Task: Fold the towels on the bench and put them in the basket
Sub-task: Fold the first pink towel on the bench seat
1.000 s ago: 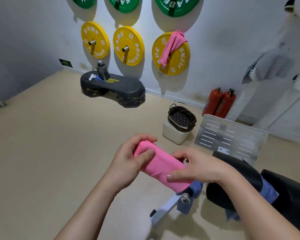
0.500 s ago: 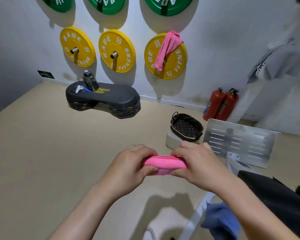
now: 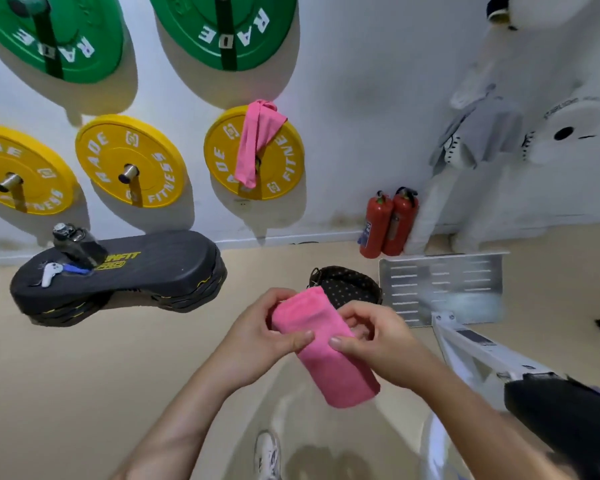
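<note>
- Fingers (image 3: 293,339) of the left hand (image 3: 257,341) curl round the upper end of the folded pink towel (image 3: 333,362), thumb on its front.
- Opposite, the right hand (image 3: 381,341) pinches it, the thumb tips nearly meeting.
- Held tilted in the air, the pink towel has the basket (image 3: 357,289) just beyond it and the table (image 3: 561,420) to the right.

We mark the left hand (image 3: 257,337) and the right hand (image 3: 378,337). The left forearm (image 3: 187,410) and the right forearm (image 3: 465,410) run bare from the wrist to the lower edge of the view. The fingers (image 3: 293,340) end in short, rounded nails, which we see best on the two thumbs. Between the forearms, at the bottom edge, we note one white trainer (image 3: 267,455) with grey patches on its upper; blur hides its finer detail from us.
</note>
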Motion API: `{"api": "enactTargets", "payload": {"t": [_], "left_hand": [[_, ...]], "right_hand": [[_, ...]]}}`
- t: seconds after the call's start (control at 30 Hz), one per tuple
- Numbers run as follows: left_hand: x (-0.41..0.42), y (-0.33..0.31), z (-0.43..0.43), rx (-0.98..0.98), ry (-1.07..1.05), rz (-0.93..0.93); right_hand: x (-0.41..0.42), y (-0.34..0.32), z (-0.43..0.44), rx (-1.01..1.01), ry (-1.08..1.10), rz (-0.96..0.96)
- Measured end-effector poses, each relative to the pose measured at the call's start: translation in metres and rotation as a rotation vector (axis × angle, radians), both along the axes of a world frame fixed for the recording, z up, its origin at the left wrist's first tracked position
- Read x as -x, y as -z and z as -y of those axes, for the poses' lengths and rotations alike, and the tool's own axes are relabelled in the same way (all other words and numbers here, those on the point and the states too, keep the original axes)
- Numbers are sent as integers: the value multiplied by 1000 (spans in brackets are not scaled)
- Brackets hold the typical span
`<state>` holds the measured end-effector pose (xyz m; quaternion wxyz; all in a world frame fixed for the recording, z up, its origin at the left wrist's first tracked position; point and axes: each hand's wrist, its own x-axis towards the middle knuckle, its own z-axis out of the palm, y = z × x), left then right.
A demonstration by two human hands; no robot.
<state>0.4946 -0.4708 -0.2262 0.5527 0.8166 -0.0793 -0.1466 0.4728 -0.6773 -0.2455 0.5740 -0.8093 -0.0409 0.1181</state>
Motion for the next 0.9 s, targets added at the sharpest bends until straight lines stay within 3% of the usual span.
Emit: {"api": "enactTargets", "payload": {"t": [0.1, 0.3, 0.5, 0.7, 0.9], "left_hand": [[-65, 17, -1, 110, -44, -53], [-185, 56, 18, 81, -26, -164], [-256, 139, 53, 39, 166, -413], [-350, 262, 106, -242, 249, -228], [-429, 424, 143, -497, 398, -92]], "right_hand": [[-47, 12, -14, -71, 128, -101], [-138, 47, -27, -185, 459, -292], [-227, 120, -4, -241, 860, -428], [-336, 251, 41, -143, 946, -552], [-432, 425, 74, 98, 864, -614]]}}
